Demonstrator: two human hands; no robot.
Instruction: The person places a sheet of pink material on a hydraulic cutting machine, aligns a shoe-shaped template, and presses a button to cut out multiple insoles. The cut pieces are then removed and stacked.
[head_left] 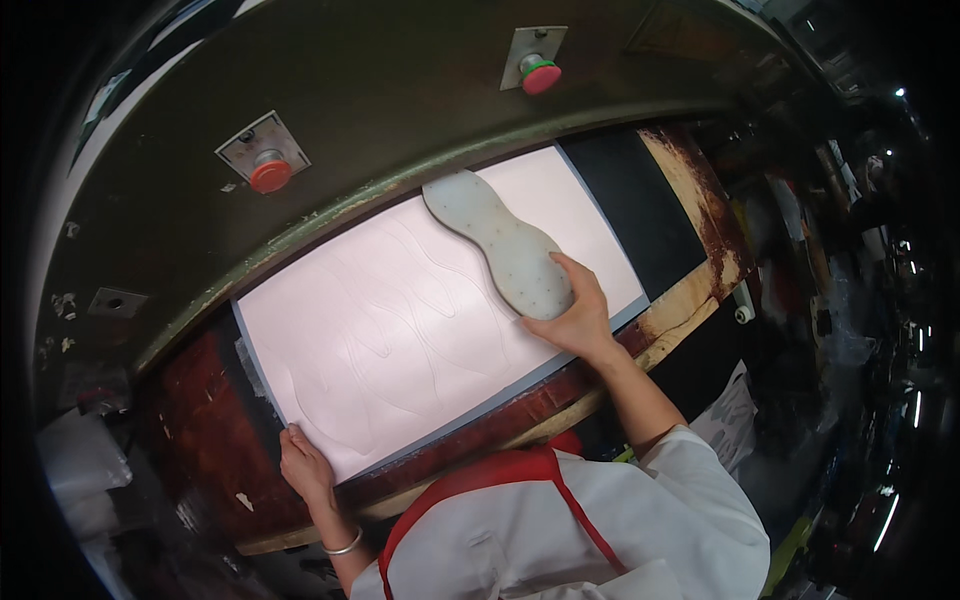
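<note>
Your work bed (210,450) is old, dark red and rusty, with a worn wooden front edge, running from lower left to upper right of the frame. A big pale pink sheet (400,330) lies flat on it, over a grey board (600,335). A black mat (635,205) lies at the upper right.

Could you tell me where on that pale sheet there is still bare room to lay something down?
The pale sheet is bare between the left hand at its near-left corner and the sole-shaped template. It is crowded at the right, where the right hand presses the template's near end.
</note>
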